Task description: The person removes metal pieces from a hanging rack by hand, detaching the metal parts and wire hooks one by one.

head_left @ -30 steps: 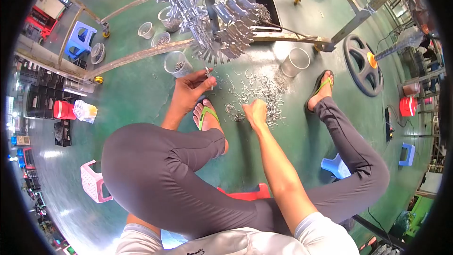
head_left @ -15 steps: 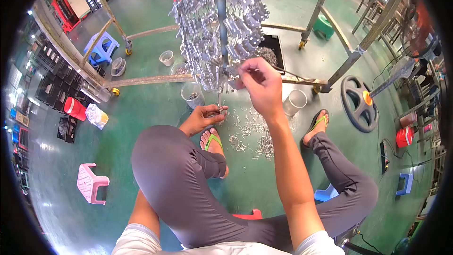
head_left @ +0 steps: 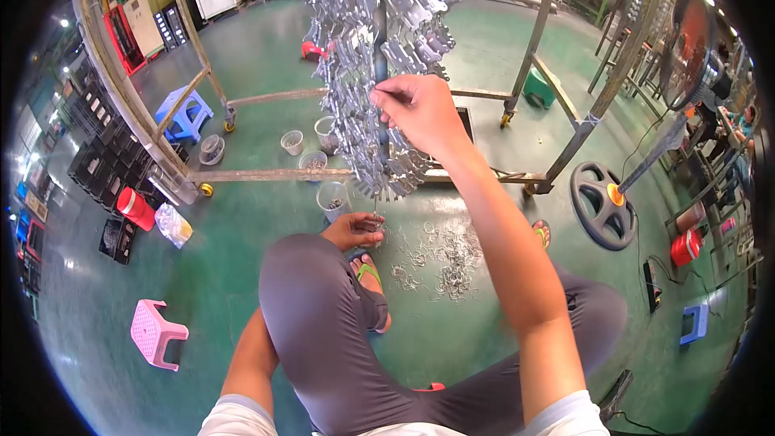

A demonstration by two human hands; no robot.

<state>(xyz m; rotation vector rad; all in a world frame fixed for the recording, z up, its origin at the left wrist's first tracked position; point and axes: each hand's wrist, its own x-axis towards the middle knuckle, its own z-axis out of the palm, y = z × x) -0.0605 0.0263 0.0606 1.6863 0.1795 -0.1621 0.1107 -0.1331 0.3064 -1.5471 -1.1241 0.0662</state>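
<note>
A dense bundle of silvery metal parts (head_left: 351, 73) hangs around a dark vertical rod in the upper middle. My right hand (head_left: 420, 109) is raised at the bundle's right side, its fingers pinched by the rod; whatever they hold is too small to make out. Below the bundle, my left hand (head_left: 355, 230) pinches a small metal piece (head_left: 379, 218) near its lower tip. Loose curved metal hooks (head_left: 452, 262) lie scattered on the green floor, right of my left hand. A clear cup (head_left: 333, 198) with small metal pieces stands just behind my left hand.
A metal frame on wheels (head_left: 274, 175) surrounds the hanging bundle. More small tubs (head_left: 292, 143) stand behind its lower bar. At left are a pink stool (head_left: 157, 331), a blue stool (head_left: 184, 113) and a red jug (head_left: 136, 208). A fan with a round black base (head_left: 604, 206) stands at right.
My right hand has risen from the floor hooks to the hanging bundle, moving farther up it since half a second ago. My left hand stays below the bundle. The view has tilted upward.
</note>
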